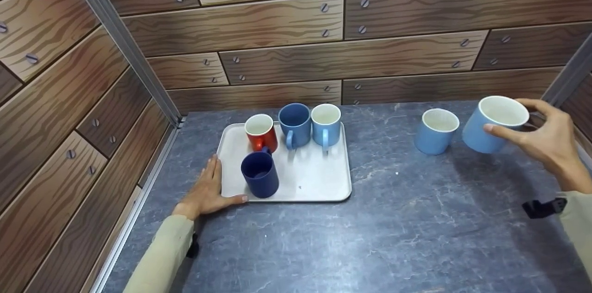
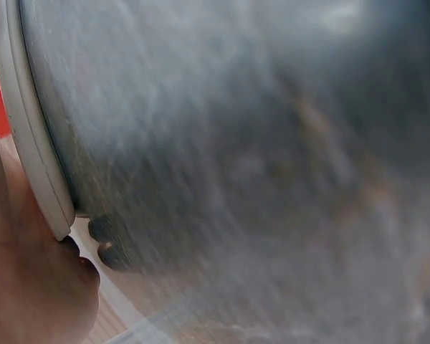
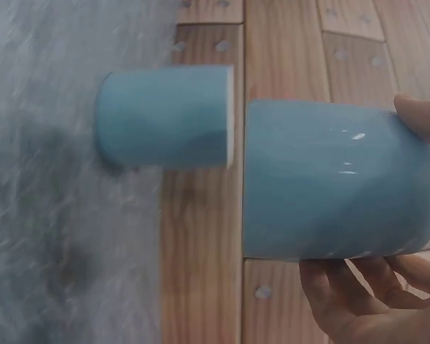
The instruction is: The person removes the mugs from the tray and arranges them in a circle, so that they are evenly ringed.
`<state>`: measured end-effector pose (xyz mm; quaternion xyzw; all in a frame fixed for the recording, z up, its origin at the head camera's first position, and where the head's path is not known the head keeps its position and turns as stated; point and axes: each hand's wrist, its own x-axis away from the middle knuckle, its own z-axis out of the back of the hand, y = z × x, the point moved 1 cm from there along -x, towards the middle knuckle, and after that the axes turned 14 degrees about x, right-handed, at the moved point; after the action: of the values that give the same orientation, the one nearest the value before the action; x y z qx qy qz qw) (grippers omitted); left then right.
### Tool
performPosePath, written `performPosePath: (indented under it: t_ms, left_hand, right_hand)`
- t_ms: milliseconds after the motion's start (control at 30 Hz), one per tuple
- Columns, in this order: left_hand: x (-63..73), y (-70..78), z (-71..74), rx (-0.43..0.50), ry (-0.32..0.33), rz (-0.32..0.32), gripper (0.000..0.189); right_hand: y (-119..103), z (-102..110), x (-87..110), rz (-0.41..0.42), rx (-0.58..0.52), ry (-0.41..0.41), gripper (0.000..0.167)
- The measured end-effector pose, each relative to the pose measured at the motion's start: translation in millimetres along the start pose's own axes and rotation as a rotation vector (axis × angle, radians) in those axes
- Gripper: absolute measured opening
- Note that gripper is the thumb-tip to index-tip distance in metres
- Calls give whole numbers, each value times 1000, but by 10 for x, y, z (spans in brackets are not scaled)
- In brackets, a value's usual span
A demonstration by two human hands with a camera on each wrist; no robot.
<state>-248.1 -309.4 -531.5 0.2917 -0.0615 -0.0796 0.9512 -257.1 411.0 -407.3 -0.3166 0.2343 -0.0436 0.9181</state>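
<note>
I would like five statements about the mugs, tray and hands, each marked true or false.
The left hand touches the tray. True.
The tray holds three mugs. False: it holds four, a red mug, a navy mug, a blue mug and a light-blue mug.
The right hand holds a light-blue cup. True.
The light-blue mug is left of the red mug. False: it stands to its right.
Another light-blue cup stands on the table. True.

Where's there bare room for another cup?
Front right of the tray, beside the navy mug, and the tabletop between the tray and the cup standing at right. Crowded: the tray's back, with red mug, blue mug and light-blue mug close together.
</note>
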Motion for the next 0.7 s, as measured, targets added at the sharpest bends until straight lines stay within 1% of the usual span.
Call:
performPosePath:
  t_ms: [167,267,467,700]
  left_hand:
    - [4,3,0,4,-5,11,146]
    - [0,10,1,11,-7,13,146]
    - [-6,16,7,11,-11,15,146]
    - [-18,-23,-23,9,2,1,148]
  right_hand:
    - [196,-72,20,-19,71,-3,79]
    - [298,-109,56,-44,93,-4,78]
    - [500,-218,150,-80,71,-49,79]
    - [557,-394,206,-95,106,-98,82]
